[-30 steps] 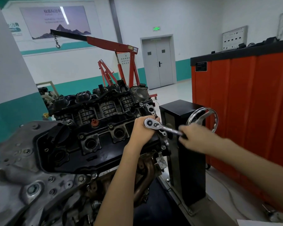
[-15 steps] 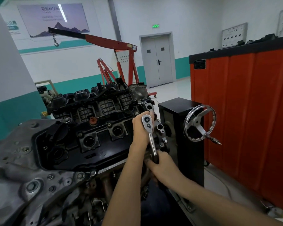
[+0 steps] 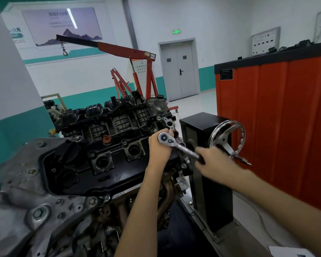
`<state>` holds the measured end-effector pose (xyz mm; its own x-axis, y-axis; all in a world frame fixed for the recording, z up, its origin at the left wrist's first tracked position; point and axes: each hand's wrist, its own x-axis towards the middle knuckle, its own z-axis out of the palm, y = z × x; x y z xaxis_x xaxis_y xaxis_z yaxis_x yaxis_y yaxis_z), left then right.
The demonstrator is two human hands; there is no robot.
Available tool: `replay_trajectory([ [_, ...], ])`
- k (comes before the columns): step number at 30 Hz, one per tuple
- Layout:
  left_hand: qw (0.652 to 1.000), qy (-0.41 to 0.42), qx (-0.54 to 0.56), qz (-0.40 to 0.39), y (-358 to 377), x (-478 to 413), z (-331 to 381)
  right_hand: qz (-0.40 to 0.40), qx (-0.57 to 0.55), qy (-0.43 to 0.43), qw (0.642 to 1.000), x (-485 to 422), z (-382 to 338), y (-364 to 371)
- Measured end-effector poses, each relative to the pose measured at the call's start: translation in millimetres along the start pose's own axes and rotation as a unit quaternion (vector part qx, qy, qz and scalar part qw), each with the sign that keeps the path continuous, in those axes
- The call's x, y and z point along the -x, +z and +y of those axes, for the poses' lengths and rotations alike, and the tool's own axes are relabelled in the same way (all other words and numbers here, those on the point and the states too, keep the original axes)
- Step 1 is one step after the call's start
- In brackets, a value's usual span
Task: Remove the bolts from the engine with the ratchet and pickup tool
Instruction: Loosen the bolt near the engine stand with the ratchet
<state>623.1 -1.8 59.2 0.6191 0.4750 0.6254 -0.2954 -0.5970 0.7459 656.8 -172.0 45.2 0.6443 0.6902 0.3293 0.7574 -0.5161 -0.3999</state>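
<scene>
A black-topped engine (image 3: 107, 154) on a stand fills the left and middle of the head view. A chrome ratchet (image 3: 176, 144) sits with its round head at the engine's right end, its handle pointing right and down. My left hand (image 3: 160, 145) curls round the ratchet's head from below and hides whatever is under it. My right hand (image 3: 213, 164), blurred, grips the black end of the handle. Several bolt heads (image 3: 37, 213) show on the grey cover at lower left. No pickup tool is in view.
A black stand column (image 3: 208, 182) with a chrome handwheel (image 3: 227, 138) stands just right of the ratchet. An orange cabinet (image 3: 285, 127) walls off the right side. A red engine crane (image 3: 133, 71) is behind the engine. White paper (image 3: 289, 252) lies at bottom right.
My right hand swung the ratchet handle from pointing right down toward me, then back up to the right. My left hand stayed on the ratchet head.
</scene>
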Motion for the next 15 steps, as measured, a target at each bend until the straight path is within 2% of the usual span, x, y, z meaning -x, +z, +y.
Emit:
replay_trajectory([
  [2, 1.0, 0.016, 0.001, 0.005, 5, 3, 1, -0.019, -0.168, 0.039, 0.985, 22, -13, 31],
  [4, 1.0, 0.026, 0.012, 0.013, 10, 6, 3, -0.016, -0.293, 0.044, 0.955, 33, -30, 54],
  [6, 0.999, 0.03, 0.023, 0.023, 11, 7, 3, -0.018, -0.359, 0.039, 0.932, 36, -43, 66],
  [7, 0.999, 0.034, 0.017, 0.021, 9, 7, 3, -0.011, -0.356, 0.042, 0.934, 34, -44, 65],
  [9, 0.999, 0.042, -0.013, 0.001, 1, 5, 3, 0.002, -0.267, 0.044, 0.963, 24, -32, 52],
  [12, 0.992, 0.075, -0.094, -0.04, -13, 0, 4, -0.051, -0.101, 0.003, 0.994, 1, 1, 9],
  [15, 0.99, 0.084, -0.083, -0.079, -16, -2, 5, -0.037, 0.129, -0.089, 0.987, -28, 19, -37],
])
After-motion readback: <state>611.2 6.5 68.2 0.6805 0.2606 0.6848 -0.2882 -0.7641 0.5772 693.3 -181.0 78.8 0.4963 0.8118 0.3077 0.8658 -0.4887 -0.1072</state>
